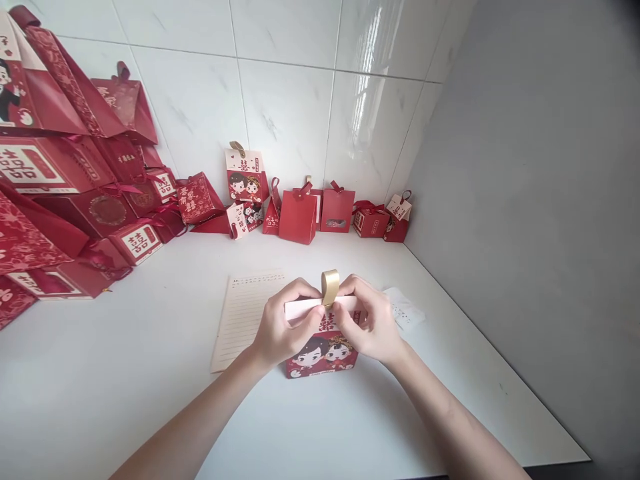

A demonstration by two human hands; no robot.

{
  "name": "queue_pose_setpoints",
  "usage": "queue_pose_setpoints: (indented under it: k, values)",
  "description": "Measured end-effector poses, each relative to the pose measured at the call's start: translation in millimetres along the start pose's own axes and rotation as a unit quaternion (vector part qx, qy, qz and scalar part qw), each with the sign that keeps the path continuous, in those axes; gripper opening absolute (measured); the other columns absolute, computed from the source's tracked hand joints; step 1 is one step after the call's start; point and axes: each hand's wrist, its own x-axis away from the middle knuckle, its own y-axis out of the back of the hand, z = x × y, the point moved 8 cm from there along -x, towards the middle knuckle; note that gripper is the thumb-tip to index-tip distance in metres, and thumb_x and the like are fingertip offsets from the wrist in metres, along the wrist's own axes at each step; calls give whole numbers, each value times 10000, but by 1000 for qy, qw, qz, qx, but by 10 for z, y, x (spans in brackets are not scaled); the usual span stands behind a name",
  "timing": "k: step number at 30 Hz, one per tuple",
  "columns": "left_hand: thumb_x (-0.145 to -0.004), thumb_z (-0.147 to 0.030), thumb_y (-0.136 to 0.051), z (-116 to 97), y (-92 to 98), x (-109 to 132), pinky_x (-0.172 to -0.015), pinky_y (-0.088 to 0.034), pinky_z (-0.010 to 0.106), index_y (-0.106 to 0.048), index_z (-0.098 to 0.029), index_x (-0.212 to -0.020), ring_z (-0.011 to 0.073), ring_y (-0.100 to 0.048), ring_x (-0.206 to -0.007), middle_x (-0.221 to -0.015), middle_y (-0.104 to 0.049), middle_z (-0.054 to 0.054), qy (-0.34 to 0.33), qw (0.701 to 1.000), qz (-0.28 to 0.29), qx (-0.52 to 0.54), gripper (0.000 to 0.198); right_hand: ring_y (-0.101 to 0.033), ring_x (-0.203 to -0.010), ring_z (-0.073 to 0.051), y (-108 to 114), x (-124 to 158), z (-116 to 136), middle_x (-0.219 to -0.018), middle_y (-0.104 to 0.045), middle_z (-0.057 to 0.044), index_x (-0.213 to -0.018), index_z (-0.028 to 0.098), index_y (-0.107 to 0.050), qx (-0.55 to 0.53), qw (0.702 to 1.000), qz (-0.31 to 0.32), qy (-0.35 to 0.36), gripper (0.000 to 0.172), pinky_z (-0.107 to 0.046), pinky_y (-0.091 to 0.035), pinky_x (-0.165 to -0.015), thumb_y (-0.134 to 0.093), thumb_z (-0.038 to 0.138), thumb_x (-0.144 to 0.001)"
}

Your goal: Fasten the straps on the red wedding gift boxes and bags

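A red and pale pink gift box (323, 357) with two cartoon faces on its front stands upright near the middle of the table. My left hand (293, 320) pinches the left part of its folded top edge, thumb in front and fingers behind. On the other side of the gold ribbon loop (330, 287), my right hand (367, 317) grips the same top edge in the same way. The loop sticks up between both hands. Behind my left hand lies a lined sheet of paper (243, 327) with handwriting at its top.
Many red boxes (75, 167) are stacked at the left. Several small gift boxes (297, 217) stand in a row along the tiled wall (285, 100). A crumpled white wrapper (405, 310) lies right of my right hand. A grey panel (525, 200) borders the table's right side.
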Motion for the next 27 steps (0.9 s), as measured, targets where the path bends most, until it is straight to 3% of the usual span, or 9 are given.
queue_pose_setpoints:
  k: [10, 15, 27]
  values:
    - [-776, -224, -611, 166, 14, 2, -598, -405, 234, -609, -175, -710, 121, -521, -643, -690, -581, -17, 94, 994, 11, 57, 82, -397, -478, -94, 12, -17, -1, -598, -462, 38, -724, 202, -477, -2, 1000, 10, 4, 108, -213, -302, -426, -505, 145, -811]
    - [-760, -307, -633, 218, -12, 46, -577, -382, 243, -592, -160, -719, 126, -478, -612, -654, -540, -13, 135, 987, 10, 91, 158, -419, -494, -91, 2, 21, -1, -612, -467, 38, -713, 202, -457, 10, 1000, -5, 3, 139, -207, -326, -455, -500, 153, -836]
    - [-732, -355, -652, 255, -99, 95, -546, -327, 249, -549, -135, -699, 116, -424, -571, -628, -490, 13, 129, 977, -23, 170, 246, -433, -423, -87, -57, 100, -53, -592, -467, 48, -733, 231, -500, 35, 999, 35, 17, 194, -187, -340, -381, -460, 234, -923]
